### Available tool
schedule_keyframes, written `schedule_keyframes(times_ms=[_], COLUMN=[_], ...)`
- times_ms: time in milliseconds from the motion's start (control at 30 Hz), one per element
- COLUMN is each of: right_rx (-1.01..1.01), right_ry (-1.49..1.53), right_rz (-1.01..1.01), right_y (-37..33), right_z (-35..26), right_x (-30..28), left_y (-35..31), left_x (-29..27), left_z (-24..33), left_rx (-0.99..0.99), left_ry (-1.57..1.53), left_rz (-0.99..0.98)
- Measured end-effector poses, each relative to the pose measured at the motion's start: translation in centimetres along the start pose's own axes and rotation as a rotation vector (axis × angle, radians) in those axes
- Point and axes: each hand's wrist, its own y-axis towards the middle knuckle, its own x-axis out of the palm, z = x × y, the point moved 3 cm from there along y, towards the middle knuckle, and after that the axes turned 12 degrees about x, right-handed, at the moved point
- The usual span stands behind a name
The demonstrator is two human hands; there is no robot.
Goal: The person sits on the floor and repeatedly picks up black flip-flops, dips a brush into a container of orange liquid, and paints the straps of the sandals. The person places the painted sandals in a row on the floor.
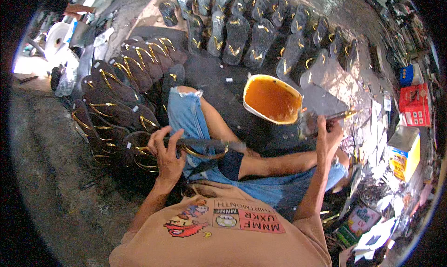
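My left hand (167,157) is closed on one end of a dark flip-flop (212,143), held nearly edge-on above my left leg, its gold strap hanging beneath. On the other side, my right hand (329,132) grips a thin brush-like tool (345,115) with a yellowish handle. The tool's other end is blurred, so its exact kind is unclear. Close to that hand, a pale cut-open container (245,104) holds thick orange-brown liquid (272,98).
Finished-looking flip-flops with gold straps (109,88) lie packed at the left. Several dark soles with gold straps (236,36) stretch in rows across the far side. A red box (414,104), a yellow-and-white tin (404,150) and scraps crowd the right.
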Motion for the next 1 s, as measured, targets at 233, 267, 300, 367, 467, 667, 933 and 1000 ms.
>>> schedule_keyframes(times_ms=[233, 267, 300, 367, 467, 667, 933, 1000], right_rx=[0.061, 0.055, 0.048, 0.049, 0.048, 0.414, 0.044, -0.437], right_ry=[0.207, 0.126, 0.042, 0.054, 0.181, 0.827, 0.595, 0.337], right_rz=[0.005, -0.061, -0.139, -0.179, 0.015, -0.332, -0.206, -0.454], right_y=[1.0, 0.5, -0.5, -1.6, 0.6, -2.1, -2.3, -6.9], right_z=[-0.5, -0.8, -1.0, -0.6, 0.2, 2.1, -9.0, -13.7], right_x=[0.2, 0.5, 1.0, 1.8, 0.6, 2.3, 3.0, 5.1], left_y=[3.3, 3.2, 3.1, 2.0, 1.8, 2.1, 7.3, 6.7], left_x=[-0.7, -0.7, -0.6, 0.1, -0.2, 2.3, 1.9, 3.5], left_z=[-5.1, -5.4, -5.5, -4.6, -3.0, -1.8, 5.7, 6.0], left_rx=[-0.084, -0.308, -0.306, -0.293, 0.024, 0.145, -1.053, -0.893], left_ry=[-0.547, -0.742, -0.717, -0.655, -0.293, -0.301, -2.303, -2.404], left_rz=[-0.587, -0.720, -0.542, -0.198, -0.157, -0.181, 0.085, -0.092])
